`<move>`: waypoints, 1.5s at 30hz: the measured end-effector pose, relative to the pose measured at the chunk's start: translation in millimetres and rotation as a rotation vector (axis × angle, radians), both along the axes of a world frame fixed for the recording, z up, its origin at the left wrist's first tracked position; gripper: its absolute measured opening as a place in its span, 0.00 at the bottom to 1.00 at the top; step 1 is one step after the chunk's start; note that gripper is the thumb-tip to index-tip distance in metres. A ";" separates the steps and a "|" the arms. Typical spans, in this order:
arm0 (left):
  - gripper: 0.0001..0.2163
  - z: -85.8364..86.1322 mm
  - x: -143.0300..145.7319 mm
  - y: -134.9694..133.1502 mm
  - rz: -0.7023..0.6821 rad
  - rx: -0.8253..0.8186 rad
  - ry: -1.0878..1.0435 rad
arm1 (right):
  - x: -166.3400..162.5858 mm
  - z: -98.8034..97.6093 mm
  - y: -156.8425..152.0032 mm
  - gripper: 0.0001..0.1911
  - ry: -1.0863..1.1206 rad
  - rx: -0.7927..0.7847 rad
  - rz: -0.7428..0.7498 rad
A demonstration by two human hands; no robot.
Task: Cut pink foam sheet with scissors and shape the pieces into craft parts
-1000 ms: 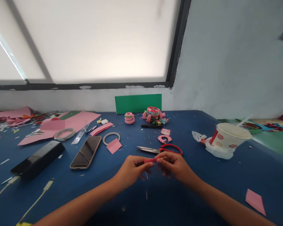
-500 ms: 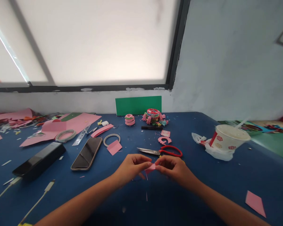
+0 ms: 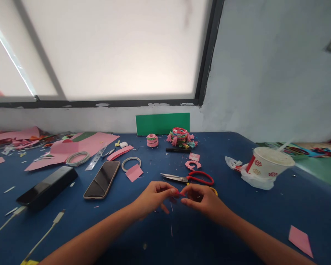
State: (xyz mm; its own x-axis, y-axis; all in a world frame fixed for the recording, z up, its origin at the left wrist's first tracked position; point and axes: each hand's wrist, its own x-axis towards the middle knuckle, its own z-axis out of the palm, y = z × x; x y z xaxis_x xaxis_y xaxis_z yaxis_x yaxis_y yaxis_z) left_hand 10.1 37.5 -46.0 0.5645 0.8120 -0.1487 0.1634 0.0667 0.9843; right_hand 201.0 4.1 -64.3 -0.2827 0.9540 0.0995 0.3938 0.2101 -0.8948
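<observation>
A small piece of pink paper (image 3: pixel 181 194), looking reddish and narrow from this side, is pinched in the fingertips of my left hand (image 3: pixel 157 195). The index fingertip of my right hand (image 3: pixel 205 198) touches or nearly touches the paper's right end, while its thumb sits a little lower, apart from the finger. Fingers cover most of the piece. Just beyond both hands lies a pair of scissors (image 3: pixel 200 177) with red handles, blades pointing left. Part of a yellow ring (image 3: pixel 215 191) shows behind my right hand.
Left of the hands are a phone (image 3: pixel 102 180), a black power bank (image 3: pixel 46 187), tape rolls and a pink paper square (image 3: pixel 134 172). Paper ornaments (image 3: pixel 180 137) stand at the back. A cup with a straw (image 3: pixel 270 165) and another pink square (image 3: pixel 300 241) are on the right.
The paper between my hands has turned from a flat pink face to a narrow reddish edge. My right thumb has moved down, away from its index finger.
</observation>
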 end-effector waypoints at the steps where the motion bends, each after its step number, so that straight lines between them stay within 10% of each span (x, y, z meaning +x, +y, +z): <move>1: 0.15 -0.5 0.4 -0.2 -0.007 0.022 0.019 | -0.4 0.6 -0.2 0.15 -0.012 0.004 0.004; 14: 0.22 -12.9 -0.3 5.3 0.044 0.029 0.020 | -7.5 -0.4 -5.9 0.13 -0.177 0.042 0.038; 31: 0.09 -26.3 -0.4 -6.6 0.030 0.551 0.486 | -25.6 -18.5 -9.2 0.09 -0.869 0.312 -0.069; 45: 0.07 -31.7 0.8 -1.6 -0.038 0.942 0.644 | -13.2 -20.8 5.4 0.07 -0.766 0.501 -0.078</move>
